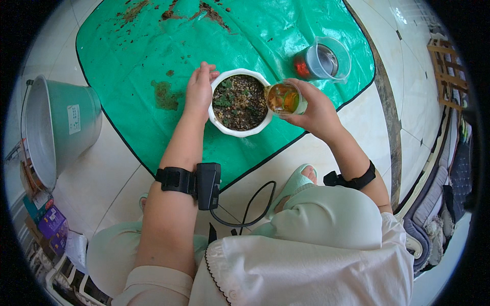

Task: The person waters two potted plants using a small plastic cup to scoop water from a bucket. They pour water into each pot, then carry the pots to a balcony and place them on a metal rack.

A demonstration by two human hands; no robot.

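A white, many-sided flowerpot (241, 134) holds dark, pebbly soil (245, 109) with small green plants (225, 100) growing in it. My left hand (199, 91) is cupped against the pot's left side, fingers towards its far edge. In my right hand (316, 109) is a clear cup (302, 104) of amber liquid (284, 100), tilted over the pot's right rim. Some liquid shows at the cup's lip, above the soil. Beyond the right hand, a clear measuring jug (344, 57) stands beside a red container (302, 65), partly hidden by it.
Under the pot lies a green mat (264, 42) with dark edging, soil crumbs (214, 17) and a brownish puddle (166, 95). A metal bucket (82, 118) is at the left on the tiled floor (111, 183). A black cable (268, 195) runs from my left forearm device (208, 186).
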